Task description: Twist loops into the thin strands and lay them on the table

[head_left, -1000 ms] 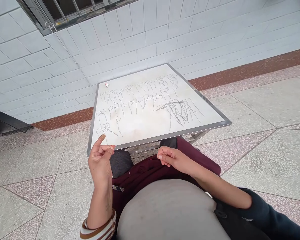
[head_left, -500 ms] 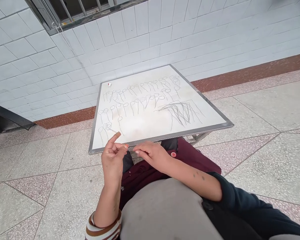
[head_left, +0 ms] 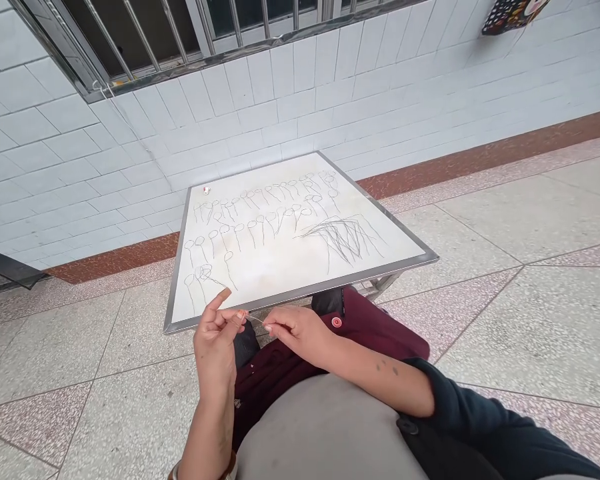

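My left hand (head_left: 216, 357) is raised at the table's near edge, thumb and forefinger pinched together and the other fingers partly extended. A small orange-red spot shows at the pinch; whether it is a nail or a held piece I cannot make out. A thin pale strand (head_left: 254, 319) stretches from this pinch to my right hand (head_left: 297, 330). My right thumb and fingers are pressed together on its other end. In front of both hands, the white table (head_left: 275, 267) bears rows of thin dark looped strands with tails, and a loose bundle of dark strands (head_left: 341, 239) near the right.
A small white-and-red piece (head_left: 207, 191) lies at the table's far left corner. Behind the table rises a white tiled wall (head_left: 300, 107) with a barred window (head_left: 230, 27). A patterned cloth item (head_left: 505, 17) hangs at upper right. The floor (head_left: 145, 393) is speckled stone.
My view has tilted up, so table and hands sit lower and farther left. The pale strand between my hands now shows clearly. Both hands keep nearly the same pinching pose.
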`<state>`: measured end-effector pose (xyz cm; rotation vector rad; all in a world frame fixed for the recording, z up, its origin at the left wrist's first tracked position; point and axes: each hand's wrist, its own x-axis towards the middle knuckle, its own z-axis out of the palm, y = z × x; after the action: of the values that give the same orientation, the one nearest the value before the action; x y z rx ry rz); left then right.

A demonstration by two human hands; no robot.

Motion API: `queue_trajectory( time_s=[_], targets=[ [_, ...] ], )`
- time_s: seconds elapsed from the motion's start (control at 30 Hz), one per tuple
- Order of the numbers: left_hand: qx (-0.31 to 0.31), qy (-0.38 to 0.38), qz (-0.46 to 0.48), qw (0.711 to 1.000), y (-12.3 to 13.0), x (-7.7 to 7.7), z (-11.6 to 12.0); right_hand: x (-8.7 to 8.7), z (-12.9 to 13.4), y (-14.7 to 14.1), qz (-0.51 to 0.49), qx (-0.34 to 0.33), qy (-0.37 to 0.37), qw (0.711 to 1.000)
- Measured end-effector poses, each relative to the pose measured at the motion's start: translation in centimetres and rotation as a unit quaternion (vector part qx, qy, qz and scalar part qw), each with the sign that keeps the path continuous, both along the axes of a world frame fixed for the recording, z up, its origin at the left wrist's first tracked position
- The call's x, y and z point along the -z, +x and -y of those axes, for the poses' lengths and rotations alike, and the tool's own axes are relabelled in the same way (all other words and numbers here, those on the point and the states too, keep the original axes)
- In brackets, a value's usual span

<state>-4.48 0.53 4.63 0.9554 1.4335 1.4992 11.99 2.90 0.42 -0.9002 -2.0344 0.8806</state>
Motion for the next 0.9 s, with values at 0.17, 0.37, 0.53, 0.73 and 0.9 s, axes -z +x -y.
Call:
queue_trajectory(
  time_s=[0.17, 0.37, 0.53, 0.73, 0.9],
  targets=[
    [-0.003, -0.021, -0.015, 1.0, -0.3, 0.2, -0.1, 0.5, 0.1, 0.2, 0.031, 0.025, 0.05, 0.998],
    [0.07, -0.045, -0.04, 0.996, 0.3, 1.2, -0.7, 1.4, -0.7, 1.5, 0.016, 0.063, 0.035, 0.997],
    [0.097, -0.046, -0.038, 0.993, 0.4, 3.4, -0.9, 1.8, -2.5, 4.1, -0.027, 0.163, -0.019, 0.986],
    [0.138, -0.077, -0.035, 0.987, -1.1, 9.2, -0.8, 2.1, -5.2, 6.8, -0.15, 0.247, -0.112, 0.951],
    [0.145, -0.118, -0.032, 0.982, -2.7, 14.0, -0.4, 3.8, -9.9, 8.3, -0.104, 0.285, -0.22, 0.927]
  ],
)
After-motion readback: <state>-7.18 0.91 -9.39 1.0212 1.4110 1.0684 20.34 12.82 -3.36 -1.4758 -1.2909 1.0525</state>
